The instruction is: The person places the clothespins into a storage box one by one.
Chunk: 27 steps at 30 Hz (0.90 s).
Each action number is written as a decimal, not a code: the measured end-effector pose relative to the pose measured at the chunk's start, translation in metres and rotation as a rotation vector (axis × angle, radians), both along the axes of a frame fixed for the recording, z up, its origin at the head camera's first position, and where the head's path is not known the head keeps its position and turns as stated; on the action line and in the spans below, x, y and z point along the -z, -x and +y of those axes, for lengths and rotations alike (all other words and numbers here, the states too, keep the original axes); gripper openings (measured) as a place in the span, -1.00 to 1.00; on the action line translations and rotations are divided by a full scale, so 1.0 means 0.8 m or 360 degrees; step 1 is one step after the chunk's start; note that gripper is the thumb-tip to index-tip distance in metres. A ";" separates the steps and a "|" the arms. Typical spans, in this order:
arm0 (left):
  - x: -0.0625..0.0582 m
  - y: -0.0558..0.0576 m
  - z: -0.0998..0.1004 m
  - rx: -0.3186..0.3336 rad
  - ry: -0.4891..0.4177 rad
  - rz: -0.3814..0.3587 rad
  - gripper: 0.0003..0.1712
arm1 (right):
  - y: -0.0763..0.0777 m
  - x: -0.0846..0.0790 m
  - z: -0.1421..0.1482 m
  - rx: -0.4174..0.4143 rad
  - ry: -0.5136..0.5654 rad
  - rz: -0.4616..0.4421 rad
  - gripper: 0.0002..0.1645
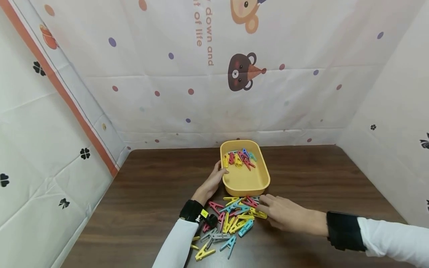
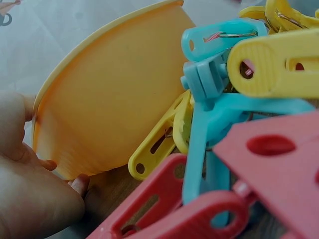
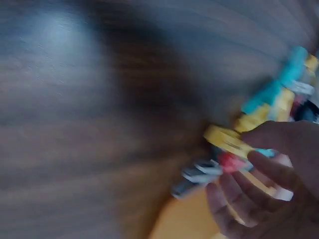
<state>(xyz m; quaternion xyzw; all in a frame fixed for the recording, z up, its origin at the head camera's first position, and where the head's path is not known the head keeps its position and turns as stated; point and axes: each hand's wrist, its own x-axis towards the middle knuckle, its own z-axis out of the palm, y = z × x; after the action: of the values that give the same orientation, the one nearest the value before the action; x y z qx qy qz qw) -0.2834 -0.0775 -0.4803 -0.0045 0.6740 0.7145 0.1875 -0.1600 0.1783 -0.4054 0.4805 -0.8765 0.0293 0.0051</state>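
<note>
My left hand (image 1: 212,181) grips the left wall of a yellow plastic basin (image 1: 246,183), thumb over the rim and fingertips low on the outside. In the left wrist view this hand (image 2: 37,184) is at the basin's edge. Several small clothespins (image 1: 238,159) lie at the basin's far end. Just in front of it is a heap of clothespins (image 1: 231,219) in yellow, blue, red and grey. My right hand (image 1: 285,214) reaches the heap's right edge, fingers loosely spread. In the blurred right wrist view its thumb and forefinger come right up to a yellow clothespin (image 3: 227,139).
The brown wooden table (image 1: 161,186) extends to both sides of the heap. White printed sheets (image 1: 201,104) stand behind and at the sides. Near the front lie a blue clothespin (image 1: 229,243) and a yellow clothespin (image 1: 203,253), by my left forearm.
</note>
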 end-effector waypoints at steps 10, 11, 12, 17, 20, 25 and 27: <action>-0.001 0.006 0.012 -0.0004 -0.0014 0.0000 -0.05 | 0.005 0.017 -0.007 0.0093 0.0048 0.0065 -0.87; 0.000 0.006 0.013 -0.0006 -0.0011 -0.0005 -0.05 | 0.004 0.017 -0.007 0.0127 0.0050 -0.0006 -0.90; 0.000 0.005 0.012 -0.0001 -0.0010 -0.0004 -0.05 | 0.003 0.018 -0.007 0.0150 0.0060 -0.0064 -0.89; 0.001 0.004 0.011 0.0002 -0.0009 -0.0006 -0.04 | -0.003 0.020 -0.002 0.0226 0.0109 -0.0257 -0.82; 0.003 0.003 0.011 -0.0003 -0.0011 -0.0018 -0.03 | -0.008 0.021 0.001 0.0251 0.0112 -0.0307 -0.85; 0.005 0.000 0.007 -0.0004 -0.0006 -0.0015 -0.02 | -0.022 0.020 0.012 0.0229 0.0114 -0.0327 -0.72; 0.005 -0.002 0.005 -0.0004 -0.0004 -0.0005 -0.02 | -0.028 0.020 0.018 0.0222 0.0090 -0.0317 -0.67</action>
<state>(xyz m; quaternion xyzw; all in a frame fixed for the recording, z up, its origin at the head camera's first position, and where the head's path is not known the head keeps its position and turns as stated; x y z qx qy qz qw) -0.2819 -0.0739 -0.4840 -0.0063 0.6728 0.7155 0.1878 -0.1375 0.1930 -0.4216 0.4126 -0.9029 0.1011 -0.0663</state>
